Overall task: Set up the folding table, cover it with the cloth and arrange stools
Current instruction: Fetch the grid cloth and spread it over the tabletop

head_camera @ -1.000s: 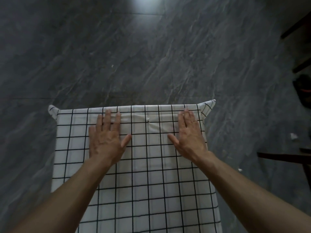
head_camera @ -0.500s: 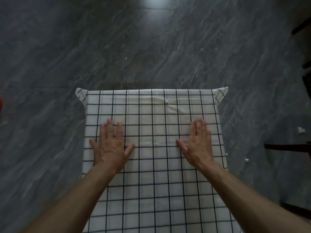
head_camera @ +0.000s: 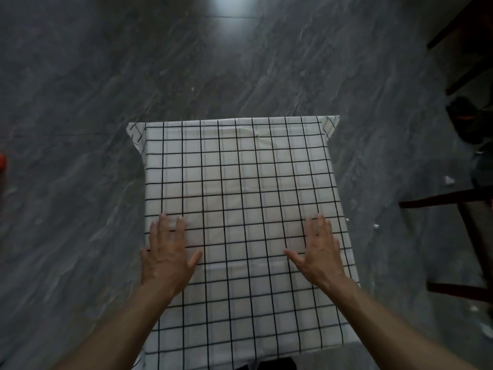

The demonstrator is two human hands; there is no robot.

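Observation:
A white cloth with a black grid (head_camera: 240, 182) covers the whole top of the folding table, its corners hanging over the far edge. The table itself is hidden under it. My left hand (head_camera: 166, 255) lies flat on the cloth near the left edge, fingers straight. My right hand (head_camera: 320, 249) lies flat near the right edge, thumb spread inward. Both press on the near half of the cloth. A small crease shows near the far edge.
Dark grey marble floor (head_camera: 106, 76) surrounds the table. Dark wooden furniture legs (head_camera: 453, 201) stand close to the right side. More dark frame pieces (head_camera: 458, 28) at the top right. Small white scraps (head_camera: 449, 179) lie on the floor. A red object (head_camera: 2, 161) at the left edge.
Both flat hands have slid back over the cloth from the far edge toward me, spreading apart toward the side edges. More of the cloth's far half now shows.

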